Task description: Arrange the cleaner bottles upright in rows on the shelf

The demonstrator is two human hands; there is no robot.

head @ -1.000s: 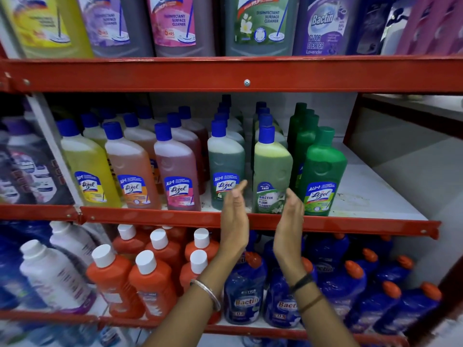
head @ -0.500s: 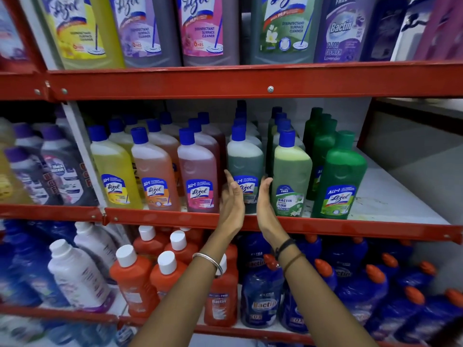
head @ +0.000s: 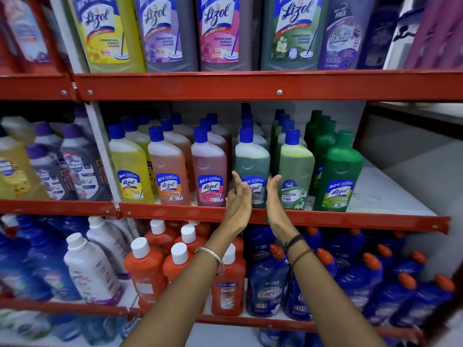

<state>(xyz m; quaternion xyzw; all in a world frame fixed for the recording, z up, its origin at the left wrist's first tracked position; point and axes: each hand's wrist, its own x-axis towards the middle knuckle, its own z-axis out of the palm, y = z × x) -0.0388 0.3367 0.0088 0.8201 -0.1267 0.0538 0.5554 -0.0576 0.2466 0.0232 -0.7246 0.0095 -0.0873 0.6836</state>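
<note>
Upright cleaner bottles stand in rows on the middle red shelf [head: 175, 212]: yellow [head: 129, 166], orange [head: 167, 166], pink [head: 209, 166], grey-green [head: 251, 161], light green [head: 297, 169] and dark green [head: 342, 171]. My left hand [head: 238, 196] and my right hand [head: 275, 196] are raised with flat palms facing each other on either side of the front grey-green bottle's lower part. Both hands have fingers extended. I cannot tell whether the palms touch the bottle.
Large Lizol and Bactin bottles [head: 218, 31] fill the shelf above. Below are orange bottles with white caps [head: 145, 269] and blue Bactin bottles [head: 265, 284]. Bare white shelf board [head: 383, 191] lies right of the dark green row. Purple-capped bottles [head: 75, 161] stand in the left bay.
Both hands have shifted left from the light green bottle to the grey-green bottle and closed in around it. The view has moved nearer the shelf.
</note>
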